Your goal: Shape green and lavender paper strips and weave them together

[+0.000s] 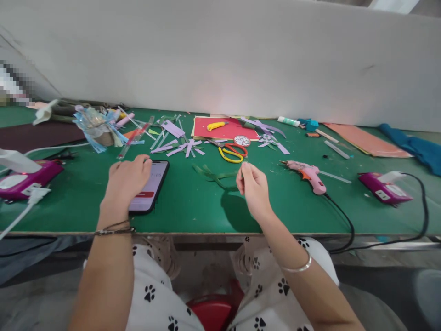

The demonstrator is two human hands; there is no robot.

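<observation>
My left hand [126, 181] rests curled over a black phone [151, 187] lying on the green table [193, 207], fingers touching its lit screen. My right hand [253, 186] hovers just above the table with fingertips pinched together on the end of a thin green paper strip [217, 176] that trails left across the table. Yellow-and-red scissors [232, 153] lie just beyond the strip.
Purple paper strips [182, 146], a red sheet [223, 128] with a yellow cutter, a pink glue gun [308, 174] with its black cord, magenta devices at left [27, 179] and right [384, 188], a pale blue tassel bundle [94, 126], a glue stick [288, 121], and a white wall behind.
</observation>
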